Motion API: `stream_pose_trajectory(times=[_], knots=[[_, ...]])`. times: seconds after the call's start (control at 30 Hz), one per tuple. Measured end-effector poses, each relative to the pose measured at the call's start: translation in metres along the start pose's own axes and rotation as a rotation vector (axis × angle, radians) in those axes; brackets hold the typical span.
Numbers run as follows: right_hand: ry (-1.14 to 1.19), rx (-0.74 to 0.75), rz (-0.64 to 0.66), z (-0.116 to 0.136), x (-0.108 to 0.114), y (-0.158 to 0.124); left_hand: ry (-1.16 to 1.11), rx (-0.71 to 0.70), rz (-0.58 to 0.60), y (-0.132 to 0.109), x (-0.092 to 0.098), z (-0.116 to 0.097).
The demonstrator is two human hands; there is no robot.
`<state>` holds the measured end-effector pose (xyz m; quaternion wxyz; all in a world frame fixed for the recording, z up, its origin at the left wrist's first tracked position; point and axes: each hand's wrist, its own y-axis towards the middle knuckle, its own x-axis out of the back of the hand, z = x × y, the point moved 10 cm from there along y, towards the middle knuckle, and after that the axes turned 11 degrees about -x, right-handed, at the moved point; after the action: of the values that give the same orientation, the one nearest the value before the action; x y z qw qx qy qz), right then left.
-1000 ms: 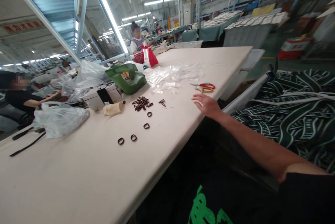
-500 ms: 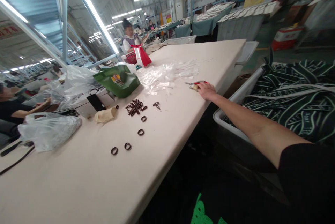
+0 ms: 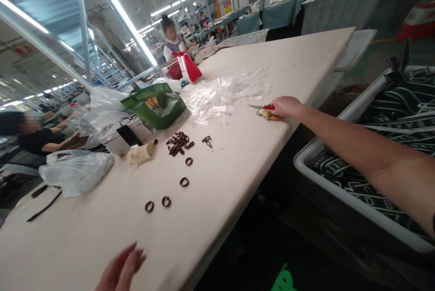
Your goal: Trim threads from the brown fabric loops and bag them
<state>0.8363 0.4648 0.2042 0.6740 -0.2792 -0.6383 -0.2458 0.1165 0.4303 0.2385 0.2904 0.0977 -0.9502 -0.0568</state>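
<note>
My right hand rests near the table's far right side, its fingers closed over the red handles of a pair of scissors. The blades point left. Just under them lies a small cream and yellow item whose kind I cannot make out. At the bottom edge my left hand shows in part, slightly blurred, fingers loosely bent and nothing visible in them. Beyond it are several dark brown loops, among them one ring standing apart. A pile of dark brown loops sits further back, beside a separate loop.
Clear plastic strips spread behind the pile. A green pouch, a phone, a cream roll and a plastic bag lie to the left. A bin of dark striped bands stands right. Co-workers sit beyond the table.
My left hand has come into view at the bottom. My right hand still holds the scissors at nearly the same spot. The view has shifted, so the bin appears further right.
</note>
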Motion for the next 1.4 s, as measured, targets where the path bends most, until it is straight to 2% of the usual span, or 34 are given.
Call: stream_pose_trajectory(times=[0.03, 0.07, 0.1, 0.13, 0.2, 0.3, 0.4, 0.57, 0.7, 0.83, 0.93, 1.07, 1.23, 1.3, 1.33, 1.4], knots=[[-0.018, -0.001, 0.014, 0.000, 0.001, 0.000, -0.002, -0.034, 0.048, 0.015, -0.025, -0.010], [-0.034, -0.001, 0.022, 0.001, 0.003, -0.001, -0.019, -0.094, 0.172, 0.029, -0.059, -0.024], [-0.049, 0.001, 0.026, 0.000, 0.004, -0.004, 0.021, -0.190, 0.242, 0.044, -0.089, -0.041], [-0.063, 0.005, 0.026, 0.000, 0.004, -0.009, 0.137, -0.272, 0.283, 0.058, -0.115, -0.056], [-0.082, 0.023, 0.024, -0.001, 0.004, -0.022, 0.253, -0.321, 0.303, 0.082, -0.157, -0.072], [-0.088, 0.063, 0.017, -0.004, 0.002, -0.044, 0.385, -0.352, 0.339, 0.105, -0.202, -0.080], [-0.066, 0.089, 0.020, -0.008, 0.000, -0.062, 0.502, -0.345, 0.366, 0.117, -0.223, -0.075], [-0.057, 0.122, 0.025, -0.010, -0.002, -0.081, 0.599, -0.375, 0.395, 0.120, -0.241, -0.080], [0.081, 0.193, 0.000, -0.007, -0.002, -0.098, 0.613, -0.424, 0.372, 0.113, -0.248, -0.089], [0.319, 0.272, -0.003, -0.002, -0.003, -0.127, 0.560, -0.450, 0.329, 0.102, -0.243, -0.094], [0.467, 0.307, -0.019, 0.003, -0.002, -0.153, 0.472, -0.442, 0.267, 0.091, -0.228, -0.099], [0.541, 0.423, -0.019, 0.026, 0.002, -0.184, 0.279, -0.414, 0.203, 0.071, -0.204, -0.104], [0.594, 0.593, 0.006, 0.066, 0.017, -0.218, -0.441, -0.182, 0.175, 0.040, -0.184, -0.100], [0.629, 0.618, 0.010, 0.080, 0.025, -0.228, -0.581, -0.116, 0.164, 0.026, -0.180, -0.103], [0.656, 0.630, 0.050, 0.087, 0.026, -0.233, -0.604, -0.102, 0.160, 0.019, -0.178, -0.105], [0.759, 0.661, 0.229, 0.104, 0.022, -0.243, -0.643, -0.085, 0.152, 0.008, -0.176, -0.110]])
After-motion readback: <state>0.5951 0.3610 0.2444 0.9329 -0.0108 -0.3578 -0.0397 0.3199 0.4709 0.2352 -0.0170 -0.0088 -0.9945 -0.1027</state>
